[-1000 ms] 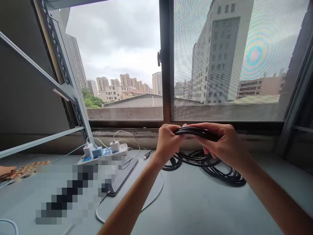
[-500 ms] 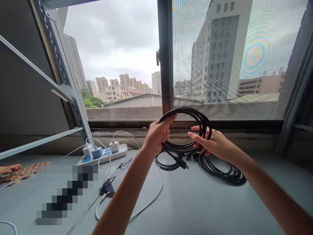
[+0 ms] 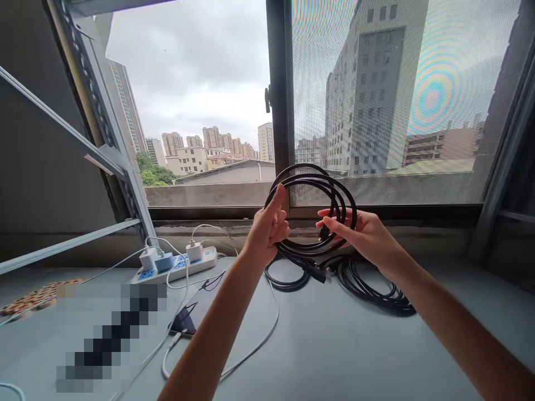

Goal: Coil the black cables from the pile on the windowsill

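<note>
A black cable (image 3: 311,178) is wound into several loops and held up above the table in front of the window. My left hand (image 3: 270,231) grips the loops on their left side, with the thumb laid along them. On the right side of the coil, my right hand (image 3: 355,231) has its thumb and fingers closed round the cable near a dark end piece (image 3: 325,231), partly hidden by the fingers. Below the coil hangs a black plug (image 3: 317,273) with a pale tip. Two more coils of black cable, one on the left (image 3: 288,287) and one on the right (image 3: 384,306), rest on the table.
A white power strip (image 3: 175,271) with chargers stands at the back left. White cords (image 3: 273,323) run across the grey table (image 3: 334,356). A dark phone-like device (image 3: 184,322) lies left of my left forearm. A metal rack post (image 3: 136,195) rises beside the window.
One loop now stands higher, apart from the others. My right hand's fingers have closed in on the cable near a dark end piece. A hand at the far left has left the view.
</note>
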Motion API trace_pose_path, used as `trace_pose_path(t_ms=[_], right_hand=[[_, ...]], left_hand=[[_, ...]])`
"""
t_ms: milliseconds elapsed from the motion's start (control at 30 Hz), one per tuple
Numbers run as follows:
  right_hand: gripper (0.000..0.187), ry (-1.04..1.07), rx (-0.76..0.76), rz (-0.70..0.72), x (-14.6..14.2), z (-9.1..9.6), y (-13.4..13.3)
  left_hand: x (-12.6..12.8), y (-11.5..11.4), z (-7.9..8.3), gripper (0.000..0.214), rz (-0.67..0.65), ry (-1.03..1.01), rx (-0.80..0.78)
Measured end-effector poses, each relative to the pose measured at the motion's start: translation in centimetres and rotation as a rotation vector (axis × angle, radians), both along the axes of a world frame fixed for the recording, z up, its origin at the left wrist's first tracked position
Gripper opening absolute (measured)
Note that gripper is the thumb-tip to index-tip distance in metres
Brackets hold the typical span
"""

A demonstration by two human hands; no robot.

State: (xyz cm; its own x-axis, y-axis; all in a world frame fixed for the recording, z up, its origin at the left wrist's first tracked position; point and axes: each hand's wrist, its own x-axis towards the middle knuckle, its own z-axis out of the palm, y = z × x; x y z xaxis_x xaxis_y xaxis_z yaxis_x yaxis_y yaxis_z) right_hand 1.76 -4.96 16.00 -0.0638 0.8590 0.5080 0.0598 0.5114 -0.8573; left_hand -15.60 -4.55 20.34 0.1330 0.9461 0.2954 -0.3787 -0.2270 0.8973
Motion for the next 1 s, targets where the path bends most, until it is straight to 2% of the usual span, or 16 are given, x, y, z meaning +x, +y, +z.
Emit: trace_pose_path(t_ms=[100,233,433,533,633,667,733,800,900,933,1000], right_hand=[[0.041,0.043,-0.032,0.014,-0.1,0.3,-0.5],[0.041,0.138,-0.087,0.019,-0.4,0.7,-1.0],[0.037,0.051,-0.101,0.165,-0.2,1.1,-2.1],[0.038,-0.021,-0.146,0.269,-0.3,1.1,-2.3],[0.054,-0.048,-0.145,0.325,-0.4,1.0,-2.3],[0.057,-0.052,-0.114,0.297,-0.4,1.0,-2.2],[0.052,-0.064,-0.019,0.143,-0.4,0.9,-1.9],[0.04,-0.121,0.112,-0.137,-0.3,0.7,-1.6],[0.048,-0.288,0.363,-0.575,0.0,0.3,-0.9],[0.048,-0.344,0.434,-0.652,0.1,0.1,-0.6],[0.045,-0.418,0.529,-0.7,0.2,-0.3,-0.2]], left_hand=[[0.1,0.0,-0.1,0.06,-0.004,-0.004,0.005],[0.1,0.2,-0.2,0.06,-0.025,0.0,0.02],[-0.1,1.5,-1.0,0.06,-0.087,-0.003,-0.014],[-0.1,2.0,-1.6,0.065,-0.024,0.135,0.048],[0.0,2.0,-2.0,0.068,0.105,0.371,0.175],[0.0,2.0,-2.1,0.068,0.133,0.427,0.197],[0.1,1.9,-2.1,0.066,0.163,0.47,0.202],[0.1,2.0,-2.2,0.064,0.191,0.451,0.204],[0.2,2.0,-2.2,0.059,0.259,0.421,0.254],[0.3,2.0,-2.3,0.058,0.271,0.425,0.269],[0.3,1.9,-2.3,0.058,0.271,0.451,0.27]])
